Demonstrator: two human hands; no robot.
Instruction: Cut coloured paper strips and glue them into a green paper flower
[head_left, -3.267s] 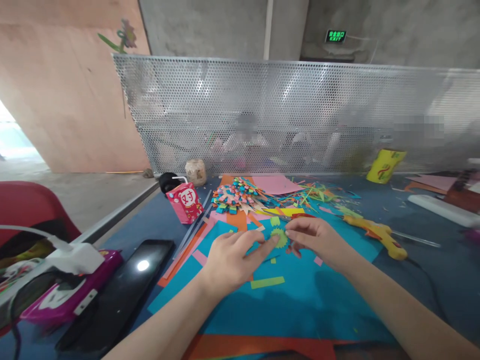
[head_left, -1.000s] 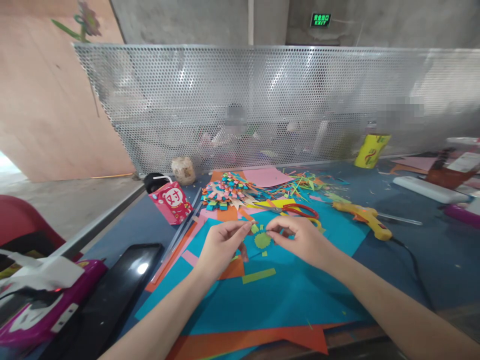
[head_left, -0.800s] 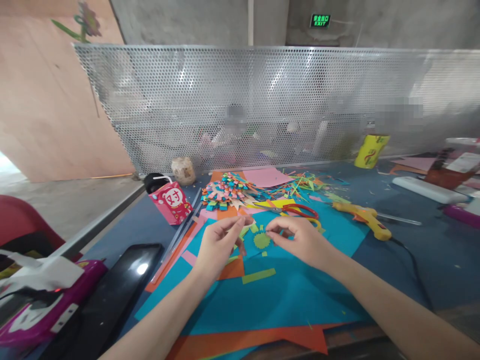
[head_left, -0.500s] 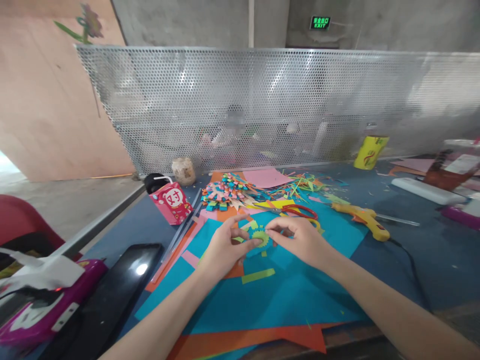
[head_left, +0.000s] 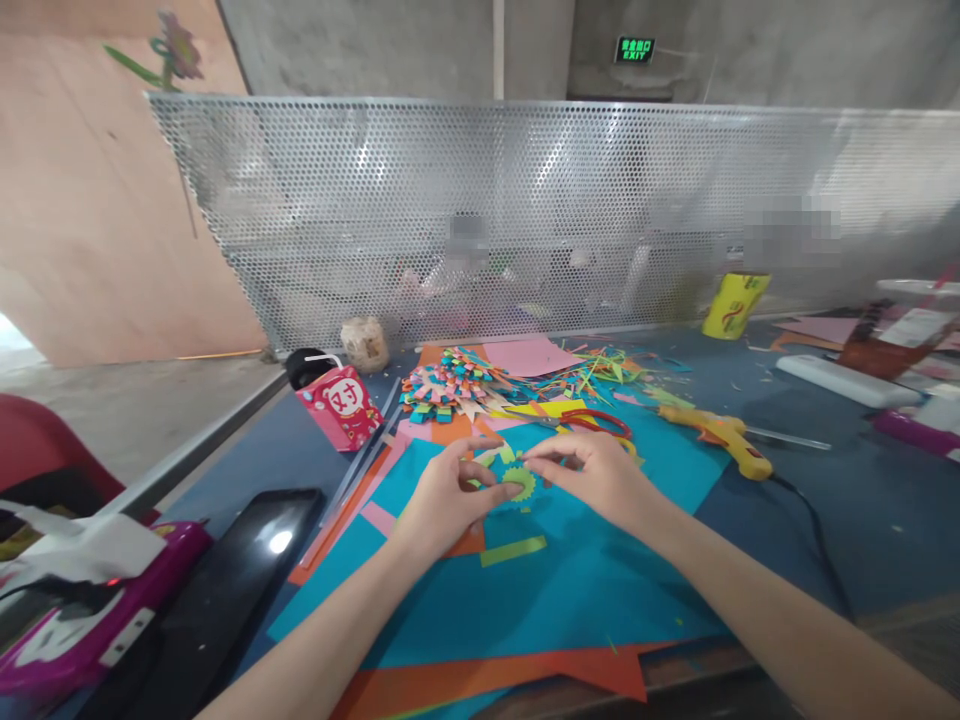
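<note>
A person's two bare forearms reach in from the bottom of the frame and meet just below its centre. The left hand is loosely closed, its thumb tip pressed on the left edge of a small green paper disc with a toothed rim, its forefinger stretched out above. The right hand is curled, thumb and forefinger pinched together at the disc's upper edge; whether they grip the disc itself or a green scrap beside it is too small to tell. The work in hand looks like fine fingertip shaping of the disc, which seems to call for a light, steady pinch. The disc sits just over a large blue paper sheet spread on the desk, with a loose green strip just below the hands and orange paper along the bottom edge. Just above the hands lie red-handled scissors and a heap of coloured paper bits. To the right lies a yellow glue gun; to the left a red drink carton; at lower left a black phone. A perforated metal screen spans the upper frame.
</note>
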